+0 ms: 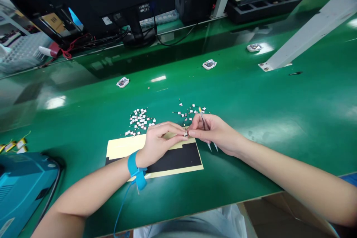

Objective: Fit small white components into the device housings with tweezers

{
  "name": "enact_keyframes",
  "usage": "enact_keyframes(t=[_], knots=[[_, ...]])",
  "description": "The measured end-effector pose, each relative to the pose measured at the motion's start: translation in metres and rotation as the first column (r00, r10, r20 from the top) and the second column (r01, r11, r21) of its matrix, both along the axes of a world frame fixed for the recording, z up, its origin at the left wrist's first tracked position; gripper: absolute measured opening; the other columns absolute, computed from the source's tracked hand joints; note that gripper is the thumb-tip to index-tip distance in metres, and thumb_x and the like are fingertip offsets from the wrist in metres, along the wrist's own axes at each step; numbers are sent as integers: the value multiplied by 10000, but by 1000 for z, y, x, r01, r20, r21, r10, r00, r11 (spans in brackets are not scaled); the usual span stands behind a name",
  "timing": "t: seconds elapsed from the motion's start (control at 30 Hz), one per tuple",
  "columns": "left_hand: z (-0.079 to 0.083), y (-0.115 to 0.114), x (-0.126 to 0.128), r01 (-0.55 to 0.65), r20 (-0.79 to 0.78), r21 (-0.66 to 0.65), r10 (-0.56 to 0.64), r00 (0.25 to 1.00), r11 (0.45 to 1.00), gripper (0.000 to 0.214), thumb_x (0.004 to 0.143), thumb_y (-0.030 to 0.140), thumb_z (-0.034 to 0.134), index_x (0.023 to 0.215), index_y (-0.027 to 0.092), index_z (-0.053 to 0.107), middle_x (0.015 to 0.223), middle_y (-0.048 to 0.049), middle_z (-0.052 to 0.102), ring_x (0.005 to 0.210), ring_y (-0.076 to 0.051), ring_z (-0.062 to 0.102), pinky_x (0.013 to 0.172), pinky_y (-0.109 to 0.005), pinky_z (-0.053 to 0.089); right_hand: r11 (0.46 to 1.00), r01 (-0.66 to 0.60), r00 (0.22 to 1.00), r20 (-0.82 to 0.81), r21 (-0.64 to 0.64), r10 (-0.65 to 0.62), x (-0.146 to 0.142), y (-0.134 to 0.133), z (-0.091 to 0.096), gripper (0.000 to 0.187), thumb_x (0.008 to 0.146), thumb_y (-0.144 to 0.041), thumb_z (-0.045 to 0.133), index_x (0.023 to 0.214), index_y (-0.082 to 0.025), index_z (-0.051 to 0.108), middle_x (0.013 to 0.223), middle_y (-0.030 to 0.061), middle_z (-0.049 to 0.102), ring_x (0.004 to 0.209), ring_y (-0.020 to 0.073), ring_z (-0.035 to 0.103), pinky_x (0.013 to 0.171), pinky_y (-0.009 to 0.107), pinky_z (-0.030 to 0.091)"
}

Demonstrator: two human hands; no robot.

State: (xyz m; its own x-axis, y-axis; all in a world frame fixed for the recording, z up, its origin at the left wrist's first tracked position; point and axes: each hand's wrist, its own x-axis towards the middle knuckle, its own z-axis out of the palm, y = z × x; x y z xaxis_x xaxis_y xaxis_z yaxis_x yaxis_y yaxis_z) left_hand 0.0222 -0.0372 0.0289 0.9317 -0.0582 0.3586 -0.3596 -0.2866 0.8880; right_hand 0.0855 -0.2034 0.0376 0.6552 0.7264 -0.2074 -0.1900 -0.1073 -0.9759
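Over the green worktop (pixel 259 119), left hand (pixel 163 145) and right hand (pixel 216 132) meet at a small white wired component (pixel 185 134), the left grip pinched narrowly on it, right fingertips (pixel 190 132) touching alongside. Right grip also holds tweezers (pixel 203 121), tips down, apparently tucked to free the fingertips. Beneath lies a yellow-and-black sheet (pixel 178 160); just beyond, a cluster of loose components (pixel 138 121); farther off, white modules (pixel 209 64).

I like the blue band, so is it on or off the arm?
On. The blue band wraps around the left wrist, behind the left hand, with a thin blue cord hanging from it.
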Motion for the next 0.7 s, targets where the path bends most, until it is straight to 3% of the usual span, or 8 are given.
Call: enact_keyframes(t=[0.13,0.2,0.27,0.33,0.4,0.5,0.6,0.7], knots=[[3,0,2,25,-22,75,-23,999,997,25,711,189,636,704,169,621,752,-27,660,728,-124,612,674,-234,491,998,2,990,139,-60,6,-1,1,-1,321,680,-416,629,752,-141,478,580,-48,408,493,56,350,446,180,283],[8,5,7,50,-42,198,-43,998,979,63,723,208,624,770,165,621,806,-35,654,767,-128,605,704,-234,481,993,34,969,248,-113,-4,3,-2,-1,298,695,-415,609,730,-145,487,545,-59,363,467,58,317,432,187,253],[15,17,15,60,-83,370,-31,996,927,139,725,217,619,856,170,613,887,-40,641,825,-141,590,734,-240,467,979,99,922,387,-176,-24,11,-9,0,256,711,-385,599,720,-153,494,527,-61,345,454,65,303,433,198,234],[24,34,24,78,-138,563,1,990,823,165,737,217,600,897,182,608,947,-38,624,864,-162,575,746,-259,454,956,187,840,541,-225,-38,18,-16,3,196,720,-325,603,709,-157,502,553,-49,358,464,71,301,454,209,234],[32,50,32,112,-191,736,46,980,668,154,751,211,571,897,188,613,968,-37,615,870,-187,569,739,-280,442,939,225,750,662,-261,5,22,-20,6,134,728,-261,605,692,-158,526,603,-31,392,484,76,322,479,215,251],[40,65,36,137,-225,877,141,964,461,156,758,228,549,887,177,620,943,-47,619,820,-209,576,680,-284,425,927,151,647,743,-343,170,14,-19,8,83,748,-196,593,679,-156,572,659,-7,470,532,88,416,507,212,300],[39,66,35,156,-238,920,196,951,360,141,758,255,544,825,173,636,864,-52,628,732,-207,579,598,-269,394,896,60,548,764,-440,339,-3,-13,2,32,762,-193,598,755,-165,609,751,6,548,609,104,520,550,208,361],[35,63,34,183,-263,924,210,942,335,123,753,230,542,734,160,641,769,-59,628,666,-201,569,555,-259,362,847,17,439,765,-532,472,-18,-8,-5,106,764,-231,610,857,-181,622,817,13,574,605,112,561,528,215,379]])
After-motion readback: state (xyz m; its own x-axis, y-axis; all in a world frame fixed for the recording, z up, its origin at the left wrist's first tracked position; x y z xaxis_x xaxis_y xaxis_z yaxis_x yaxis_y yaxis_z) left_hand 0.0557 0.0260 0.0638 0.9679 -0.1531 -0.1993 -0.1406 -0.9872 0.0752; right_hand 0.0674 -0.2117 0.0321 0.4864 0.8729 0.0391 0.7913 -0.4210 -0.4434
